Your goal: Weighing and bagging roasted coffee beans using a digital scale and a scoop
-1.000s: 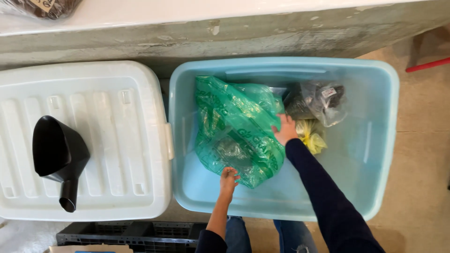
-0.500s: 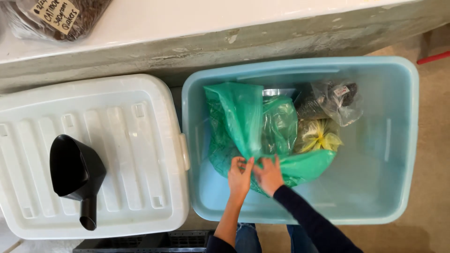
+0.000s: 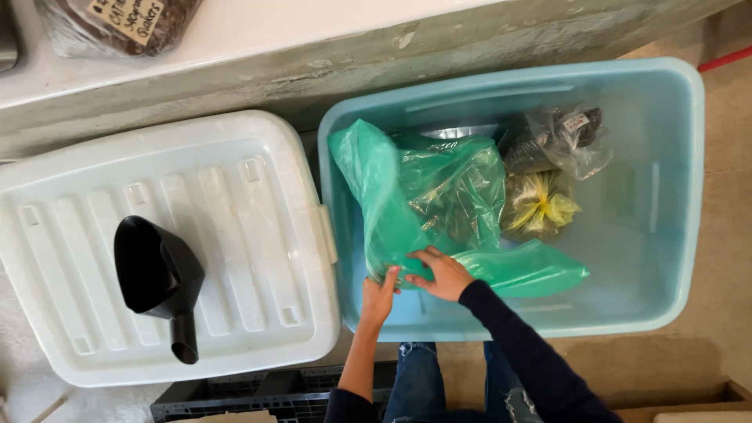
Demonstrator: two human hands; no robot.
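A green plastic bag (image 3: pixel 439 196) lies inside a light blue plastic bin (image 3: pixel 674 196), its near edge folded over. My left hand (image 3: pixel 381 296) pinches the bag's near left edge. My right hand (image 3: pixel 440 272) grips the same edge just beside it, fingers curled on the green film. Behind the green bag lie a clear bag tied with yellow (image 3: pixel 540 207) and a clear bag of dark material (image 3: pixel 556 139).
The bin's white lid (image 3: pixel 235 204) lies flat to the left, with a black scoop (image 3: pixel 157 278) resting on it. A grey concrete ledge (image 3: pixel 313 63) runs along the far side, with a labelled bag of brown material (image 3: pixel 117 23) on top. A dark crate (image 3: pixel 258 395) sits near my legs.
The camera has moved closer. My hands came together at the green bag's near edge, and the bag was folded over, baring the yellow-tied bag behind it.
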